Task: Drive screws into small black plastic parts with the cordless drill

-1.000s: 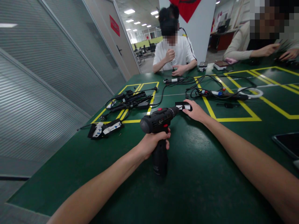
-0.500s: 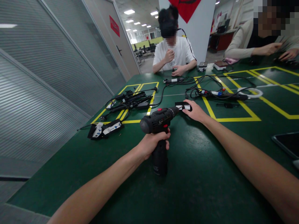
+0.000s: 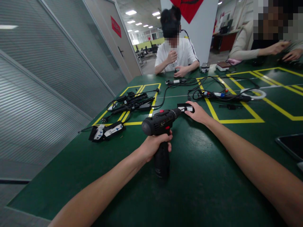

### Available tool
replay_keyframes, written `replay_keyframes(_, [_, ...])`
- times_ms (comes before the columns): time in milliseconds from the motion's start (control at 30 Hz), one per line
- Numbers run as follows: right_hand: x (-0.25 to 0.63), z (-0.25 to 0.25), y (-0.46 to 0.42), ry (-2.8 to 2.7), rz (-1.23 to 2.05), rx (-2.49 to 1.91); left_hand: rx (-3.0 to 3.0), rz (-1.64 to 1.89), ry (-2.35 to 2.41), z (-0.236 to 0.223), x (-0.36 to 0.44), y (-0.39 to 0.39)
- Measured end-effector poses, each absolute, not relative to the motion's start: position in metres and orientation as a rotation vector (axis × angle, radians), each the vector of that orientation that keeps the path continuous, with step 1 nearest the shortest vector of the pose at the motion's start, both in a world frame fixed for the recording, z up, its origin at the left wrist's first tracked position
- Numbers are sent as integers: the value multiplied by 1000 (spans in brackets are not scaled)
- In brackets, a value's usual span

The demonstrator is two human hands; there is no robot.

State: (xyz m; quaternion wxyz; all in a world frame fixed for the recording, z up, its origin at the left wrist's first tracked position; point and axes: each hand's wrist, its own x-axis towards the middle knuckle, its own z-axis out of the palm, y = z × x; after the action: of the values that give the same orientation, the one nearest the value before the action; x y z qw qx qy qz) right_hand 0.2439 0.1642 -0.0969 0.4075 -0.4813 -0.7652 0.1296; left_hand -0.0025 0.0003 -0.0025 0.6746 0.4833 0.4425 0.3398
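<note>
Power drill (image 3: 163,121), black with red switches, one: upright, its chuck pointing away toward the right hand (image 3: 198,113); handle grasped by the left hand (image 3: 153,145), fingers and thumb wrapped around it below the body. Small black block with a white face (image 3: 181,105), one: on the green table (image 3: 132,183), just beyond the chuck, its right end gripped between the thumb and fingers of the right hand. The drill's thin bit reaches to the white face; whether its tip touches cannot be told. Black case pieces with white linings (image 3: 114,129), a pair: left of the drill, near the table's left edge. Tangle of black cords and parts (image 3: 136,102), one lot: behind these, within a yellow tape outline (image 3: 134,123). Corded tool with a blue band (image 3: 221,95), one: beyond the right hand, beside a white ring (image 3: 263,94). Dark flat device (image 3: 292,143), one: far right, cut by the frame. Person in a white shirt (image 3: 189,50), seated opposite; second person's pale sleeve (image 3: 243,52), upper right.
</note>
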Motion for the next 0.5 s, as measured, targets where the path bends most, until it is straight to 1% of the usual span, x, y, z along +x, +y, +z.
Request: replay_keyframes(500, [243, -97, 164, -1926, 321, -1224, 1083, 762, 1013, -1, -2, 1])
